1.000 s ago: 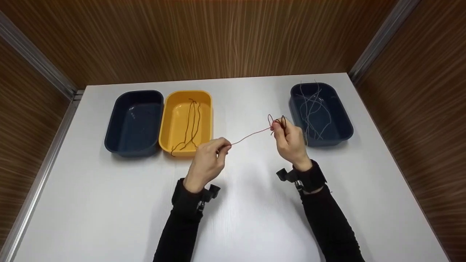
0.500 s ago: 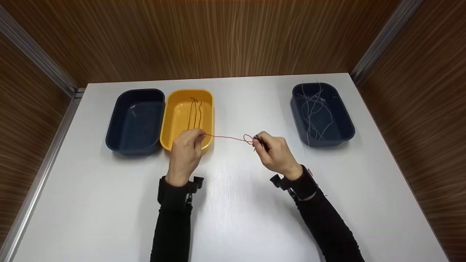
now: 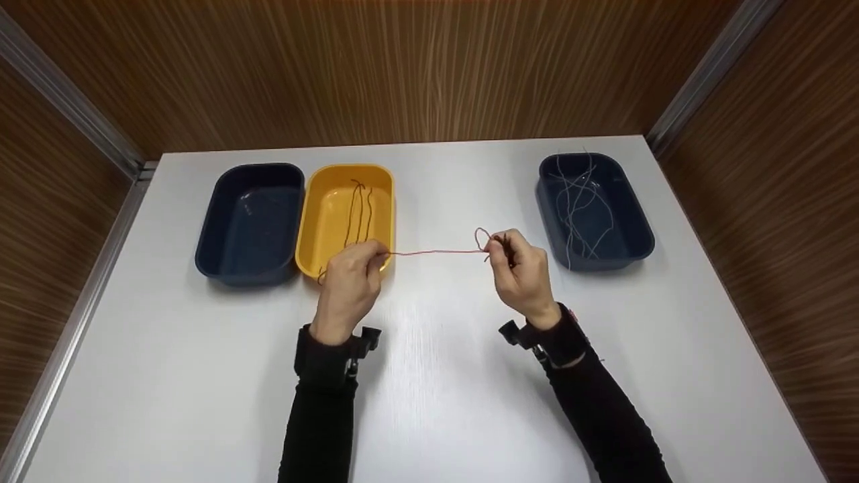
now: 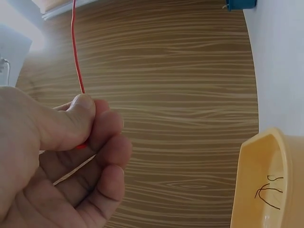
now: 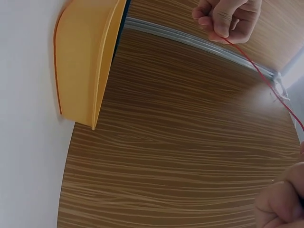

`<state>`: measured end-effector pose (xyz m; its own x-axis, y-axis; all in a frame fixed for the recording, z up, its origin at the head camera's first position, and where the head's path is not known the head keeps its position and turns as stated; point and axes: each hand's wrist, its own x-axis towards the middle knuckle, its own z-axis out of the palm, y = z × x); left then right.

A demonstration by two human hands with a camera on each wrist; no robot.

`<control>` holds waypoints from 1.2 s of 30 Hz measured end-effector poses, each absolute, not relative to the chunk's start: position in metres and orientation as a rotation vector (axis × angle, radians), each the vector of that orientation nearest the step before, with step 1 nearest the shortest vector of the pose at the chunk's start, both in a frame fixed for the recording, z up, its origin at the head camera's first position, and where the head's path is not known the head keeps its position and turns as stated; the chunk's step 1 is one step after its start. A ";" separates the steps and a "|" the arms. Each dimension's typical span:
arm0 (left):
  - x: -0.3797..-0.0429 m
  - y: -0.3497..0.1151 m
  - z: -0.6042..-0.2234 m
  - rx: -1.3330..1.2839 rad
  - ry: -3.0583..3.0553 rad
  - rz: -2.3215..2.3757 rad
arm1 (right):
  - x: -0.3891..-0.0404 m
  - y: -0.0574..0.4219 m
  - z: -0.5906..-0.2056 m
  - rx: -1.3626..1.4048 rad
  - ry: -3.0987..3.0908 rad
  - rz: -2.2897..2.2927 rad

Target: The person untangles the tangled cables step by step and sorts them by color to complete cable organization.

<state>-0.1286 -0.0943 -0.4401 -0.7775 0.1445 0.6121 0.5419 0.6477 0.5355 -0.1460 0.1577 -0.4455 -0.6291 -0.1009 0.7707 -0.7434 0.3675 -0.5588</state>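
A thin red wire [image 3: 436, 251] stretches nearly straight between my two hands above the table. My left hand [image 3: 349, 285] pinches its left end between thumb and forefinger, over the front right part of the yellow bin [image 3: 319, 178]. In the left wrist view the red wire [image 4: 76, 52] runs up from the fingertips, the other fingers curled. My right hand [image 3: 525, 275] grips the other end, where a small red loop [image 3: 479, 236] sticks out past the thumb. Dark strands show within its curled fingers. Several dark wires [image 3: 360, 211] lie in the yellow bin, partly hidden by my left hand.
A dark blue bin [image 3: 225, 265] stands close against the yellow one's left side. At the right, another dark blue bin [image 3: 634, 245] holds several tangled pale grey wires [image 3: 574, 201], some poking over its rim. Wood-grain panels [image 3: 429, 74] surround the white table [image 3: 429, 402].
My left hand has shifted left to the yellow bin. The right hand moved left and down, then partly back right. The red wire between them went from slack to nearly straight.
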 end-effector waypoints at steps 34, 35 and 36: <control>-0.110 -0.082 -0.428 -1.178 -2.635 -1.103 | -0.172 0.187 -0.443 0.344 -1.291 2.562; -0.111 -0.084 -0.428 -1.165 -2.635 -1.101 | -0.172 0.187 -0.443 0.343 -1.307 2.548; -0.111 -0.086 -0.428 -1.149 -2.626 -1.093 | -0.172 0.186 -0.443 0.345 -1.333 2.531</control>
